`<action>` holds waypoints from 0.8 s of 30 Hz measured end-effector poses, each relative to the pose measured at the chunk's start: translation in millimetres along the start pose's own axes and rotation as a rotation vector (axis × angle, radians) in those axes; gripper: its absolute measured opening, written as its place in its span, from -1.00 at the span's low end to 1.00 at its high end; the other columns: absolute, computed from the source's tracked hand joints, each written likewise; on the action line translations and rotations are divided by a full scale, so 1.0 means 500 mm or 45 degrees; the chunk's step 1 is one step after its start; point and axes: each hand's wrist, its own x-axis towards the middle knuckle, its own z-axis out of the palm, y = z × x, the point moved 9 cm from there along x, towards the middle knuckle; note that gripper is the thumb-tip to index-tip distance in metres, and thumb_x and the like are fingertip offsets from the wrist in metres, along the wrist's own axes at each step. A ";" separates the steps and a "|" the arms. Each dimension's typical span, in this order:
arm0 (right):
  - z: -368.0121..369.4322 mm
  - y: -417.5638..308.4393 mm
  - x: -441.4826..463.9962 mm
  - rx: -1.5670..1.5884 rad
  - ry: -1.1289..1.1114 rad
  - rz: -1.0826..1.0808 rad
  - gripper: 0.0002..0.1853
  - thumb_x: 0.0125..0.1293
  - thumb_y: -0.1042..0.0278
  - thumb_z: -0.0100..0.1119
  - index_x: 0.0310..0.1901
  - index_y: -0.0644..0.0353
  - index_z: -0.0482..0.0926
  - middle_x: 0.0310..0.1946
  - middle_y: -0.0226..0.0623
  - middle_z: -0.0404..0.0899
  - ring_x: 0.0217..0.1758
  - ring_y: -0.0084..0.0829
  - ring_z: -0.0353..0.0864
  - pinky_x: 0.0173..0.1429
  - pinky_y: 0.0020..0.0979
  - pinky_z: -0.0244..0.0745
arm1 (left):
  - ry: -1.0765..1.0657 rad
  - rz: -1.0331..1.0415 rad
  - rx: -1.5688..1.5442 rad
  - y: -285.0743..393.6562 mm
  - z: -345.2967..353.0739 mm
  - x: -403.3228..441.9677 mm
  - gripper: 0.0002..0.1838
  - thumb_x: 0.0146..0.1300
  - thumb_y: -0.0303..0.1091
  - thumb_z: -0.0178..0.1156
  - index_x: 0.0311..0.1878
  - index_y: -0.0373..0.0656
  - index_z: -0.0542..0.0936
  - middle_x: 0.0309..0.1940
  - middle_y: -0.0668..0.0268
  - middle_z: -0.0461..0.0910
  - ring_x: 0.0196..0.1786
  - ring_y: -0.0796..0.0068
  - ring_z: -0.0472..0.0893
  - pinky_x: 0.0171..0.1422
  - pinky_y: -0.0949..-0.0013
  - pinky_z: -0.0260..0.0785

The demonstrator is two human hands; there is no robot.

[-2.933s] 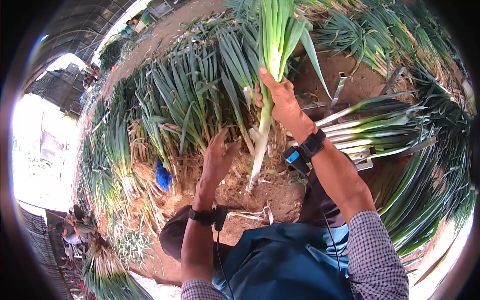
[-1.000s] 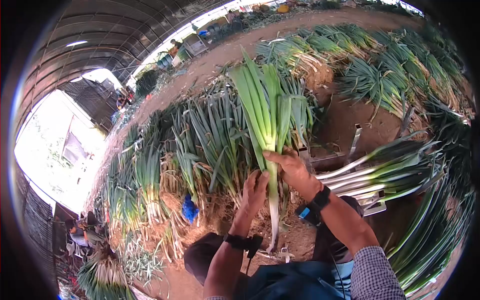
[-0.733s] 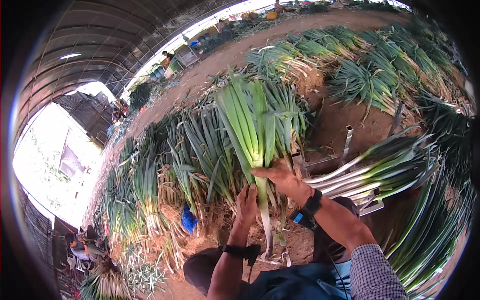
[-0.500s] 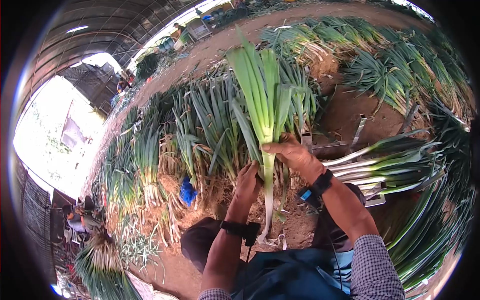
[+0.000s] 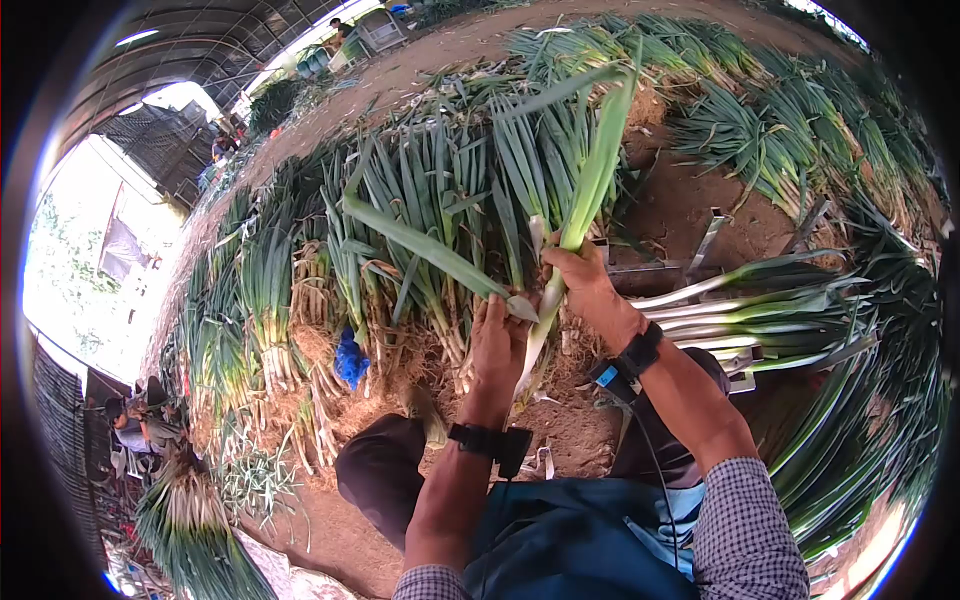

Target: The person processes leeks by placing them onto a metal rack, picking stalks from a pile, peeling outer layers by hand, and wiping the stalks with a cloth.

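My right hand (image 5: 590, 290) is closed around a leek (image 5: 598, 175), whose green leaves point up and whose white stem slants down to the lower left. In my left hand (image 5: 497, 350) is a leek leaf (image 5: 425, 242), pinched near its pale base and bent out to the upper left. This leaf stands apart from the leek's upper part; whether its base still touches the stem I cannot tell. A short pale stub (image 5: 538, 235) shows beside the leek above my right hand.
Behind my hands leans a row of leeks (image 5: 420, 190) with roots down. Cleaned leeks (image 5: 740, 315) lie on a metal rack (image 5: 705, 245) to the right. More leek piles (image 5: 770, 160) cover the ground farther back. A blue scrap (image 5: 350, 358) sits at left; a person (image 5: 145, 425) is beyond.
My left hand has pulled a leaf away from the leek toward the left. The leek has tilted, its top now leaning right, while my right hand keeps hold of it.
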 end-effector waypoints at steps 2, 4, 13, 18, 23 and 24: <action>-0.015 -0.011 0.014 0.092 0.047 0.039 -0.72 0.14 0.54 0.31 -0.10 0.23 0.52 -0.47 -0.30 0.55 -0.57 -0.41 0.54 -0.46 -0.33 0.51 | -0.104 -0.036 -0.029 0.018 -0.015 0.006 -0.75 0.58 -0.23 -0.07 -0.04 -0.20 0.49 -0.30 0.30 0.56 -0.24 0.37 0.59 0.16 0.06 0.49; -0.024 -0.021 0.024 0.187 0.062 0.095 -0.79 0.14 0.55 0.31 -0.18 0.20 0.54 -0.50 -0.32 0.54 -0.61 -0.41 0.51 -0.50 -0.35 0.50 | -0.138 -0.048 0.076 0.054 -0.034 -0.001 -0.73 0.59 -0.21 -0.10 -0.04 -0.20 0.49 -0.33 0.31 0.54 -0.28 0.36 0.59 0.09 0.05 0.52; -0.078 -0.127 0.084 0.333 0.049 -0.011 -0.69 0.24 0.20 0.47 -0.26 0.19 0.52 -0.48 -0.30 0.53 -0.57 -0.42 0.47 -0.42 -0.25 0.50 | 0.017 0.282 1.540 0.211 -0.260 -0.150 -0.80 0.51 -0.28 0.05 -0.09 -0.22 0.53 -0.28 0.34 0.54 -0.28 0.53 0.56 -0.32 0.43 0.46; -0.085 -0.178 0.088 0.455 -0.095 0.036 -0.61 0.35 0.03 0.33 -0.18 0.24 0.51 -0.42 -0.27 0.53 -0.43 -0.36 0.52 -0.23 -0.23 0.55 | 0.198 -0.319 1.799 0.172 -0.474 -0.190 -0.69 0.35 -0.25 0.19 -0.08 -0.35 0.48 -0.30 0.10 0.53 -0.20 0.30 0.59 -0.18 0.25 0.50; -0.006 -0.191 0.033 0.335 -0.269 -0.004 -0.59 0.49 -0.03 0.10 -0.11 0.24 0.49 -0.34 -0.32 0.52 -0.33 -0.41 0.51 -0.12 -0.28 0.54 | 0.027 0.507 2.072 0.220 -0.195 -0.144 -0.70 0.34 -0.37 0.23 0.06 -0.33 0.58 -0.14 0.02 0.64 -0.12 0.16 0.66 0.00 0.27 0.50; 0.004 -0.184 0.026 0.300 -0.238 -0.041 -0.63 0.48 0.01 0.14 -0.09 0.22 0.50 -0.32 -0.33 0.55 -0.32 -0.42 0.54 -0.17 -0.31 0.53 | -0.052 0.440 2.015 0.220 -0.081 -0.136 -0.76 0.35 -0.41 0.23 0.02 -0.31 0.62 -0.15 0.05 0.65 -0.15 0.18 0.68 -0.02 0.28 0.51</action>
